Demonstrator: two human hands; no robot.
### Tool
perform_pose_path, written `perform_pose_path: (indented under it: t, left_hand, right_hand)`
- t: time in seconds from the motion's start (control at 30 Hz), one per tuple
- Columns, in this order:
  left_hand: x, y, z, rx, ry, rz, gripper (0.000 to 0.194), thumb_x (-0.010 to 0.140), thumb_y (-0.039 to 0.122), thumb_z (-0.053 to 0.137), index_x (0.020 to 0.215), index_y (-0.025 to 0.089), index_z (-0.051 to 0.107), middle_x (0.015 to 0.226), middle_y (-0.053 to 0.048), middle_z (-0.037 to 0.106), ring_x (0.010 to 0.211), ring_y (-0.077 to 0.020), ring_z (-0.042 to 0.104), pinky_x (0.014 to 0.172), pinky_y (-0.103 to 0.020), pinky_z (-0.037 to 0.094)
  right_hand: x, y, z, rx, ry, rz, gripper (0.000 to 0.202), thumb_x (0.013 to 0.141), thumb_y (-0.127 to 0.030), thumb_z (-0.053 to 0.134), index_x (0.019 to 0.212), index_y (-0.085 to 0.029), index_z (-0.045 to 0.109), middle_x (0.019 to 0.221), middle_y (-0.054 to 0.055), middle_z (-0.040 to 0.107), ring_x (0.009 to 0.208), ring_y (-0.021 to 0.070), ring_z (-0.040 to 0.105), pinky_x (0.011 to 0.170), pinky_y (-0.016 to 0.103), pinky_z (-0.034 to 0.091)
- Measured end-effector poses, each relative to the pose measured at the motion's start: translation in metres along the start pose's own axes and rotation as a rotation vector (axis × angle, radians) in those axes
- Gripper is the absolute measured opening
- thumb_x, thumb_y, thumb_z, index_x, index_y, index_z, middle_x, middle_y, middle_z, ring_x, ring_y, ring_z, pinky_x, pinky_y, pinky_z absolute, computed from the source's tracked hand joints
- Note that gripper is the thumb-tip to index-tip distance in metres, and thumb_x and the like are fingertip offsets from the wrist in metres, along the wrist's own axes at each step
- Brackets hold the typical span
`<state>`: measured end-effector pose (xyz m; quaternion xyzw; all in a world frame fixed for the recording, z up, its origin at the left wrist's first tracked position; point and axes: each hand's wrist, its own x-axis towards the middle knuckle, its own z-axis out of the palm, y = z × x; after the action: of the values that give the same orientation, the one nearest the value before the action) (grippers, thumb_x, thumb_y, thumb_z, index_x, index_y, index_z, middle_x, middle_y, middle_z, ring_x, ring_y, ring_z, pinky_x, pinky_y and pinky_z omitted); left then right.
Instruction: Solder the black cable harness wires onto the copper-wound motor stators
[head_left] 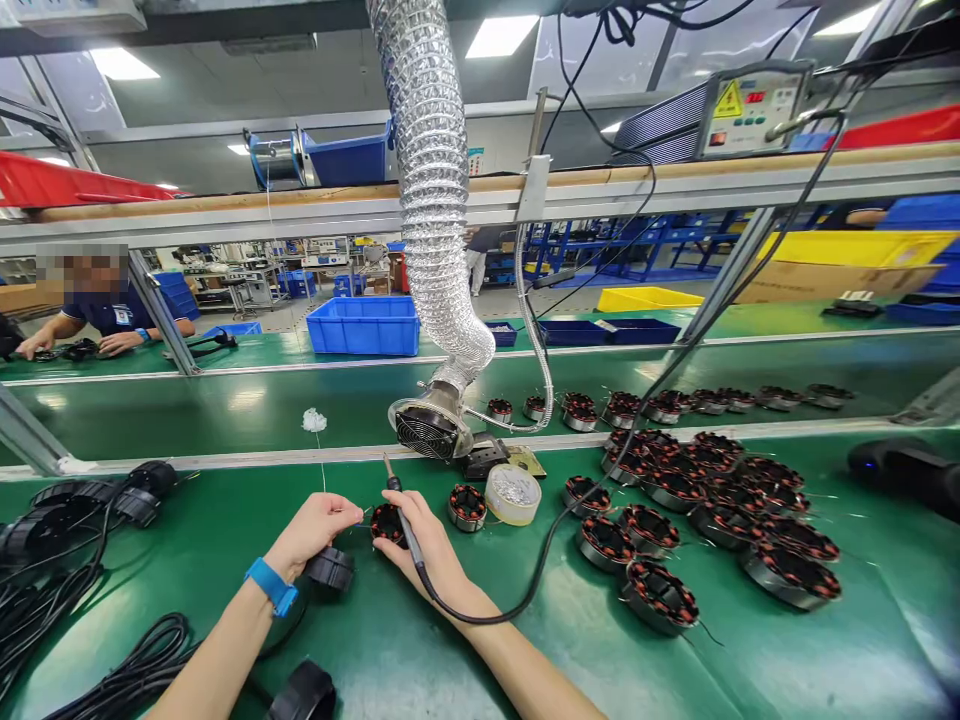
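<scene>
My right hand (431, 560) grips a soldering iron (405, 518), its tip pointing up and away from me. The same hand's fingers rest against a motor stator (386, 523) with copper windings, which is partly hidden behind them. Just left of that stator, my left hand (319, 532) is closed in a pinch on a thin solder wire (323, 465) that runs down from above. Beneath my left hand lies a black round cable-end part (330, 570). Another stator (467, 508) sits to the right of my right hand, beside a round tub (513, 494) of silvery material.
A fume-extraction hood (433, 425) hangs from a foil duct (431, 180) close ahead of my hands. Many stators (675, 490) crowd the right side. Black cables (52, 600) lie at left. The iron's cord (547, 550) crosses the bench. A co-worker (112, 310) sits opposite.
</scene>
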<state>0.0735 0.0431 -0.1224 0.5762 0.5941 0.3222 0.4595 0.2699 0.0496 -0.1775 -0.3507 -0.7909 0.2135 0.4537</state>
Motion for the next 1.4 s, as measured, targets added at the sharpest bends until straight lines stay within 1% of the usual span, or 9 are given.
perform_pose_path:
  t: [0.13,0.3,0.63,0.73,0.83,0.93,1.1,1.23,1.4]
  left_hand:
    - [-0.001,0.003,0.001,0.004,0.064,-0.025,0.047,0.063,0.061,0.066,0.067,0.014,0.061,0.047,0.009,0.032,0.048,-0.0079,0.021,0.048,-0.026,0.013]
    - [-0.001,0.006,-0.005,-0.145,-0.021,-0.066,0.051,0.058,0.064,0.069,0.069,0.014,0.060,0.046,0.011,0.029,0.046,-0.0067,0.019,0.047,-0.024,0.013]
    - [0.000,0.003,0.002,0.040,0.083,-0.074,0.062,0.054,0.073,0.062,0.070,0.013,0.062,0.047,0.010,0.026,0.048,-0.0083,0.018,0.048,-0.024,0.010]
    - [0.004,-0.003,-0.002,0.044,0.066,-0.089,0.068,0.054,0.076,0.061,0.075,0.012,0.065,0.048,0.010,0.023,0.049,-0.0090,0.017,0.049,-0.024,0.009]
    - [0.007,-0.005,-0.008,0.041,-0.027,-0.119,0.066,0.054,0.076,0.063,0.075,0.013,0.066,0.048,0.011,0.020,0.049,-0.0089,0.015,0.050,-0.024,0.008]
    - [0.005,0.001,-0.013,0.022,-0.070,-0.107,0.055,0.054,0.069,0.068,0.064,0.015,0.060,0.048,0.009,0.028,0.048,-0.0078,0.018,0.049,-0.024,0.009]
    - [0.000,0.008,-0.010,-0.017,0.011,-0.076,0.047,0.053,0.058,0.072,0.063,0.014,0.059,0.051,0.006,0.042,0.047,-0.0064,0.024,0.048,-0.023,0.014]
    - [0.003,0.004,-0.004,-0.007,0.060,-0.108,0.048,0.056,0.059,0.069,0.069,0.014,0.061,0.045,0.009,0.033,0.045,-0.0069,0.021,0.046,-0.023,0.012]
    - [0.006,0.002,0.001,0.006,0.049,-0.080,0.055,0.058,0.066,0.065,0.072,0.013,0.062,0.040,0.012,0.025,0.043,-0.0069,0.016,0.045,-0.025,0.008]
  right_hand:
    - [-0.001,-0.002,-0.001,0.001,-0.008,-0.032,0.068,0.075,-0.011,0.075,0.133,-0.028,0.043,0.115,0.006,0.054,0.098,0.0205,0.059,0.088,0.034,0.051]
    - [-0.001,-0.003,-0.001,0.006,-0.004,-0.032,0.069,0.076,-0.013,0.076,0.133,-0.029,0.042,0.116,0.006,0.053,0.098,0.0205,0.060,0.087,0.034,0.051]
    - [0.000,-0.010,-0.001,-0.073,-0.018,-0.015,0.070,0.070,-0.018,0.081,0.131,-0.027,0.046,0.116,0.006,0.055,0.099,0.0205,0.060,0.087,0.032,0.050]
    - [0.001,-0.010,-0.001,-0.115,-0.026,-0.012,0.069,0.071,-0.024,0.082,0.130,-0.027,0.047,0.112,0.005,0.055,0.097,0.0207,0.060,0.085,0.031,0.050]
    - [0.002,-0.009,-0.002,-0.131,-0.032,-0.022,0.069,0.071,-0.027,0.082,0.130,-0.026,0.046,0.111,0.005,0.055,0.098,0.0212,0.059,0.085,0.031,0.050]
    - [0.003,-0.010,-0.004,-0.124,-0.033,-0.025,0.068,0.071,-0.027,0.082,0.130,-0.026,0.046,0.112,0.005,0.055,0.098,0.0211,0.059,0.085,0.031,0.050]
    - [0.002,-0.012,-0.005,-0.100,-0.037,-0.008,0.067,0.071,-0.019,0.080,0.129,-0.026,0.046,0.111,0.004,0.055,0.096,0.0203,0.059,0.084,0.032,0.050]
    - [0.001,-0.010,-0.003,-0.084,-0.035,-0.031,0.065,0.074,-0.016,0.077,0.129,-0.026,0.045,0.111,0.005,0.055,0.096,0.0206,0.058,0.083,0.033,0.050]
    - [0.001,-0.010,-0.001,-0.082,-0.020,-0.045,0.065,0.074,-0.015,0.076,0.130,-0.026,0.045,0.112,0.005,0.055,0.097,0.0211,0.058,0.084,0.034,0.050]
